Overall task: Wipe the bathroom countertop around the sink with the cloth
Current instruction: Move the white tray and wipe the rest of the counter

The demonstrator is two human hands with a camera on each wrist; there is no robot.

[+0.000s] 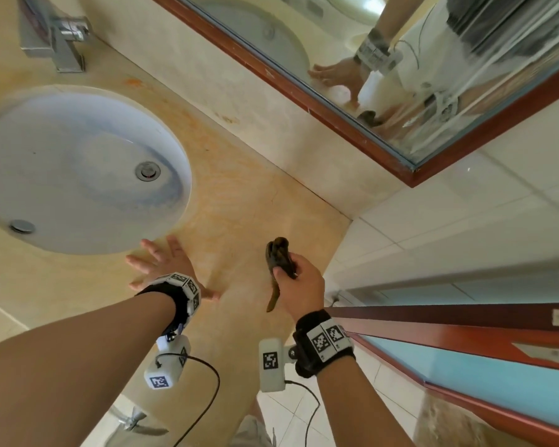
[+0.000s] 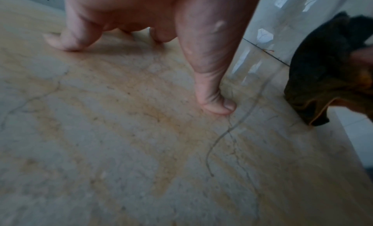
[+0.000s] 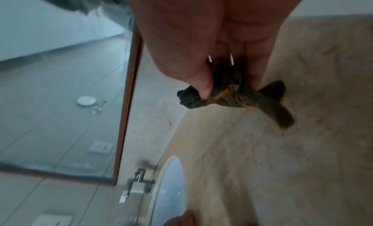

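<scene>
My left hand (image 1: 163, 261) lies flat with spread fingers on the beige marble countertop (image 1: 239, 201), just right of the round white sink (image 1: 78, 169). In the left wrist view its thumb (image 2: 214, 93) and fingertips press the stone. My right hand (image 1: 299, 283) grips a bunched dark brown cloth (image 1: 279, 256) near the counter's right edge. The thumb and fingers pinch the cloth (image 3: 232, 96), and a loose tail hangs down. Whether the cloth (image 2: 322, 79) touches the counter I cannot tell.
A chrome faucet (image 1: 54, 37) stands behind the sink at the far left. A wood-framed mirror (image 1: 368, 75) runs along the back wall. White wall tiles (image 1: 465, 227) close the counter's right end. The tiled floor (image 1: 304, 414) shows below the front edge.
</scene>
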